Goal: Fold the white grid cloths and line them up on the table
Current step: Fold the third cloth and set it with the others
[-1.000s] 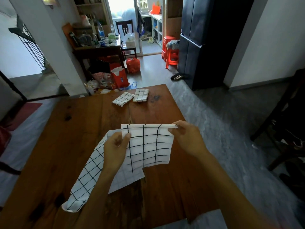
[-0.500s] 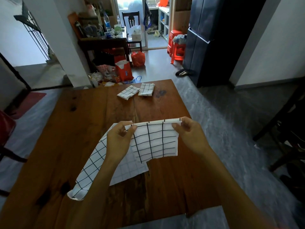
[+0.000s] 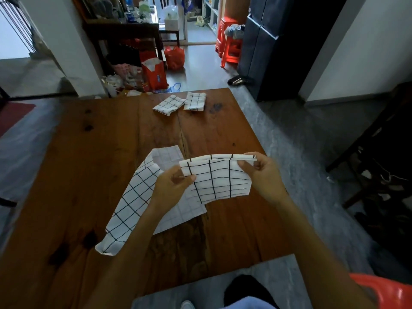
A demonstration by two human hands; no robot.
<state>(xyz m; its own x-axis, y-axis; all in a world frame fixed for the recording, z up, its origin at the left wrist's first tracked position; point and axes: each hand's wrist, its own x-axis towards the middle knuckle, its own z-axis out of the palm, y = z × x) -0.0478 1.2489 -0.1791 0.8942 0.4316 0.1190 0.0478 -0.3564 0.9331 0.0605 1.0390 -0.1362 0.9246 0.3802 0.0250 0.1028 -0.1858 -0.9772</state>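
Left grip [image 3: 172, 182] and right grip [image 3: 259, 172] each pinching a top corner of a white grid cloth [image 3: 219, 179], lifted above the desk [image 3: 89, 166]. Unfolded cloth [image 3: 133, 204] lying beneath at 8 o'clock. Two folded cloths [image 3: 180, 103] side by side at 12 o'clock, far edge.

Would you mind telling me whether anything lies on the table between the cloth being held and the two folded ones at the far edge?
Nothing visible: bare table separates the held cloth from the folded cloths.
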